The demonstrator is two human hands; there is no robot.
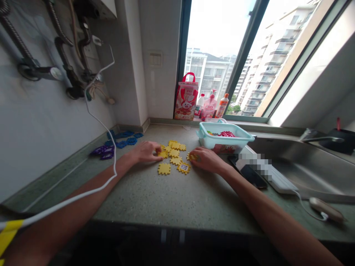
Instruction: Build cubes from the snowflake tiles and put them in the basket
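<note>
Several yellow toothed plastic tiles [174, 153] lie scattered on the speckled green countertop [166, 195]. My left hand [145, 152] rests at the left edge of the pile, fingers curled on a yellow tile [163, 154]. My right hand [206, 159] lies at the pile's right edge, fingers closed on another yellow tile [192, 157]. Two single tiles [164, 169] sit a little nearer to me.
A pale blue plastic tub [225, 140] holding red and mixed pieces stands behind my right hand. Blue and purple tiles [116, 143] lie by the left wall. A phone [251, 174], white keyboard [277, 177] and steel sink [307, 166] are at right. Bottles and a red bag [186, 96] stand by the window. A white cable [97, 122] hangs at left.
</note>
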